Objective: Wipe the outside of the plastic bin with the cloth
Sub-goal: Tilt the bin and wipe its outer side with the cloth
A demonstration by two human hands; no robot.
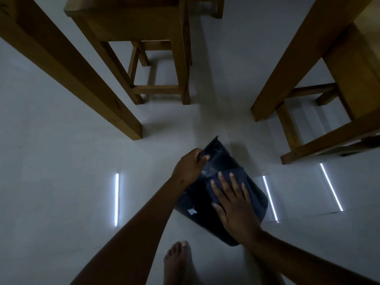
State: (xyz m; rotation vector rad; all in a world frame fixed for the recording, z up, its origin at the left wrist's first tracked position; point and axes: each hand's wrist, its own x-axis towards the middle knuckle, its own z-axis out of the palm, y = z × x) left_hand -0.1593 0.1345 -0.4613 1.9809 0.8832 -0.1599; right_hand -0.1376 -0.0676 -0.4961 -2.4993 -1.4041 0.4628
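A dark plastic bin point(197, 204) is tipped over above the pale floor, its rim pointing away from me at the upper left. My left hand point(190, 168) grips that rim near the far end. My right hand point(232, 200) lies flat, fingers spread, pressing a dark cloth point(239, 174) against the bin's upturned side wall. A small white scrap or sticker shows on the bin's near left side. The cloth is almost the same colour as the bin, so its edges are hard to trace.
A wooden table leg point(82, 79) slants at the left, a wooden stool point(156, 58) stands behind, and another wooden table and bench frame point(308, 99) fill the right. My bare foot point(180, 262) rests on the glossy floor below the bin.
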